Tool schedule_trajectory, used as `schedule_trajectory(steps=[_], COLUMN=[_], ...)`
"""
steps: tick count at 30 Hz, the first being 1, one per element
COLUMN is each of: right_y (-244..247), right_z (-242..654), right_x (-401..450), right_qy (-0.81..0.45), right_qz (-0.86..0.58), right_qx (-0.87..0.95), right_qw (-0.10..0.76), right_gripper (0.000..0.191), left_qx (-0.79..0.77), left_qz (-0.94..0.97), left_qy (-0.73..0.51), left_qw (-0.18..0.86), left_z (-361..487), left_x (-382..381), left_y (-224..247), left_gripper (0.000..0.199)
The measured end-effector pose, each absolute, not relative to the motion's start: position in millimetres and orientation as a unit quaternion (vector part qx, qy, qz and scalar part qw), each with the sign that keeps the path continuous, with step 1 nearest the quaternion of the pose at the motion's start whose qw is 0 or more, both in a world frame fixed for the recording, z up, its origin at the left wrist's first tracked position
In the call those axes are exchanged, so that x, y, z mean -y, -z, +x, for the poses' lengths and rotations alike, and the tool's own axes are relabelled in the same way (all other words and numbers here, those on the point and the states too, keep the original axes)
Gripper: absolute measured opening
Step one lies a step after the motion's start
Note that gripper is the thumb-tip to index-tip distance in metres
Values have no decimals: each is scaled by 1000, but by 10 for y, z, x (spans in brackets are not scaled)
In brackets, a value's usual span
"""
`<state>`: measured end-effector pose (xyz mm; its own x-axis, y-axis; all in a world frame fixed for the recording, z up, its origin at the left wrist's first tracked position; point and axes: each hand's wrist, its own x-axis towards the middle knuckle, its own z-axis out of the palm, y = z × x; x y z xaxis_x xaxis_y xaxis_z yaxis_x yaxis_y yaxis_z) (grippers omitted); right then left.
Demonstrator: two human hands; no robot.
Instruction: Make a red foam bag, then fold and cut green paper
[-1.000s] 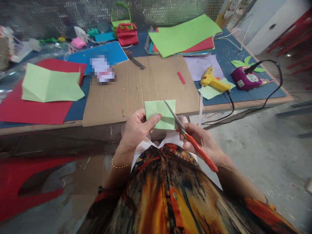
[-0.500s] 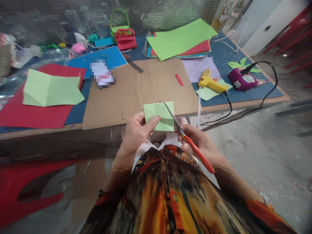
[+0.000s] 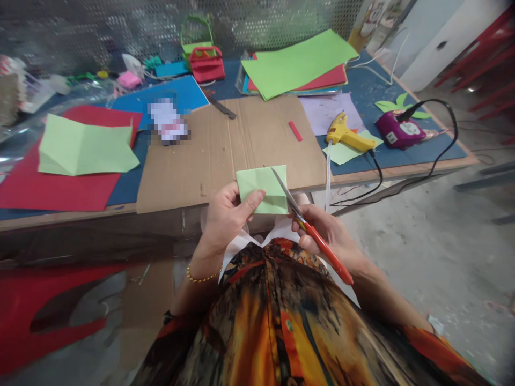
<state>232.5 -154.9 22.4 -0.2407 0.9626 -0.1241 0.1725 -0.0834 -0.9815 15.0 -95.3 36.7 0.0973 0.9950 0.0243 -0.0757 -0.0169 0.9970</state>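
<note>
A small light green paper (image 3: 273, 185) with crease lines is pinched at its left side by my left hand (image 3: 233, 214), the thumb on top. My right hand (image 3: 328, 233) grips scissors with red handles (image 3: 328, 253). The scissors' metal blade lies over the right part of the paper, pointing up and to the left. Both hands are just in front of the table edge, above my lap. Behind the paper lies a brown cardboard sheet (image 3: 257, 134) with a small red strip (image 3: 295, 131) and a dark blade-like tool (image 3: 222, 108) on it.
Light green paper (image 3: 88, 147) rests on a red sheet (image 3: 68, 193) at left. A yellow glue gun (image 3: 350, 136) and a purple power socket (image 3: 400, 130) with black cables stand at right. Coloured sheets (image 3: 301, 64) and a red paper basket (image 3: 207, 65) are at the back.
The green paper has tilted or risen very slightly. The scissors have shifted a little with my right hand; both hands keep their holds.
</note>
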Motion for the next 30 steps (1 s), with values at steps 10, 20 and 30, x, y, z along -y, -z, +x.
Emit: schedule_trajectory(steps=[10, 20, 30], right_y=[-220, -237, -202], right_z=[2277, 2243, 2264], right_x=[1587, 1597, 1588], right_qy=[-539, -534, -521], right_qz=[-523, -535, -529], right_qx=[546, 531, 536], right_qw=[370, 383, 403], right_gripper=[77, 71, 68], left_qx=[-437, -425, -418], left_qz=[496, 481, 468], left_qy=[-507, -517, -524], left_qw=[553, 566, 576], left_z=[196, 210, 211], left_x=[962, 962, 958], left_y=[-380, -381, -372], left_gripper=[43, 44, 41])
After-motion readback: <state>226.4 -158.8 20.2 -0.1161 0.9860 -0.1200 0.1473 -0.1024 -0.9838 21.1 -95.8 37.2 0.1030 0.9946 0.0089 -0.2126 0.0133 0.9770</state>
